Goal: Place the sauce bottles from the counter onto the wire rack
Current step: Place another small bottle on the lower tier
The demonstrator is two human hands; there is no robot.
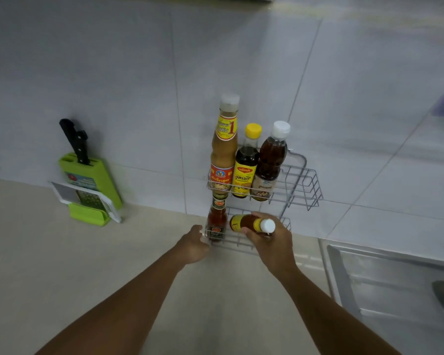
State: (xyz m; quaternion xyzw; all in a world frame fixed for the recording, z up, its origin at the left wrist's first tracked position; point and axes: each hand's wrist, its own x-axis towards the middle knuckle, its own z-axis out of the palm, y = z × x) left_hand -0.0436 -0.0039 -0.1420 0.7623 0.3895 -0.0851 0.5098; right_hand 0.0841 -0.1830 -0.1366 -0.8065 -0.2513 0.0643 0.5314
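A two-tier wire rack (303,185) stands against the tiled wall. Its upper shelf holds a tall tan sauce bottle (223,152), a dark bottle with a yellow cap (246,165) and a brown bottle with a white cap (269,162). On the lower shelf, at the left, stands a small red sauce bottle (217,221). My right hand (272,242) grips an orange bottle with a yellow label and white cap (249,224), tilted on its side over the lower shelf. My left hand (194,245) touches the lower shelf's front left corner; its fingers are partly hidden.
A green knife block (92,180) with a black-handled knife (76,142) leans against the wall at the left, with a grater (85,198) in front. A steel sink (395,290) lies at the right. The beige counter (62,265) stretches below.
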